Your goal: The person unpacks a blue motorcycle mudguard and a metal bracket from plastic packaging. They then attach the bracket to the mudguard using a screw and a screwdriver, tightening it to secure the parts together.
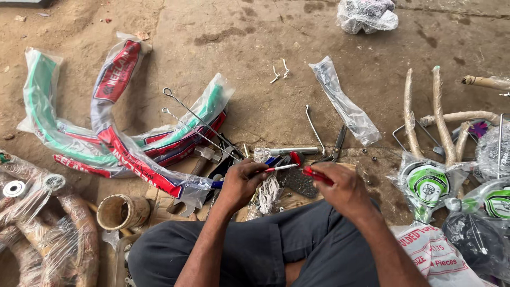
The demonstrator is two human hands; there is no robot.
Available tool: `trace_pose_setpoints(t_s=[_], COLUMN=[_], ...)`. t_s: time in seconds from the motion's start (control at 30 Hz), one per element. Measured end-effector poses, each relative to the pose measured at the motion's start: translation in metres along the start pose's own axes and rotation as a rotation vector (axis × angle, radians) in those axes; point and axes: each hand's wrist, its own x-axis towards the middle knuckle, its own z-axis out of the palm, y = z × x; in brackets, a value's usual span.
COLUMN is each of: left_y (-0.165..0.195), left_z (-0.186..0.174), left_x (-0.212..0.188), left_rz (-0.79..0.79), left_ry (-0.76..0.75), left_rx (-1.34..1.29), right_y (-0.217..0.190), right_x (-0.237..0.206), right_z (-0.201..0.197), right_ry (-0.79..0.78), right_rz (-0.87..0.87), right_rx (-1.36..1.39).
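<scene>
Red plastic shows in both hands: the right hand (344,187) is closed around a red-handled tool (317,175), which looks like a screwdriver, and the left hand (241,183) pinches a thin metal rod (280,167) with a red tip, its end pointing toward the tool. The two meet just above the person's lap, over a small dark mesh piece (300,182) and a bundle of white string (269,192) lying on the ground between the knees. The person sits cross-legged in grey trousers (297,250) on a dusty concrete floor (255,37). To the left lie curved mudguards (114,143) wrapped in clear plastic, with two long wire stays (196,122) resting across them. A small brown pot (122,211) stands near the left knee. Beyond the hands lie pliers (336,146), a bent metal hook (314,130) and a long clear bag (345,106). To the right are paper-wrapped bars (441,114) and bagged parts (427,186) in green and white.
</scene>
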Motion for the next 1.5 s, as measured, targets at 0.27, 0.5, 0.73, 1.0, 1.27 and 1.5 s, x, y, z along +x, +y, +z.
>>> trace_pose_setpoints(t_s=[0.27,0.5,0.73,1.0,1.27,1.5], left_y=[0.005,-0.004,-0.003,-0.051,-0.087,-0.089], left_z=[-0.003,0.002,0.019,0.014,0.071,0.073], left_x=[-0.002,-0.011,-0.017,0.001,0.010,0.019], left_rz=[-0.083,0.060,0.321,-0.187,0.054,0.108], left_ry=[-0.106,-0.238,-0.035,0.229,0.068,0.038], left_rx=[0.076,0.095,-0.056,0.621,0.767,0.801], right_y=[-0.010,-0.032,-0.053,-0.023,-0.005,0.015], right_x=[0.026,0.039,0.023,0.129,0.154,0.012], right_z=[-0.024,-0.034,-0.027,-0.035,-0.019,0.030], right_ry=[-0.057,-0.632,-0.509,-0.371,-0.418,0.289], right_rz=[-0.462,-0.066,-0.077,0.160,0.320,0.599], right_rx=[-0.017,0.075,0.153,-0.605,-0.369,0.957])
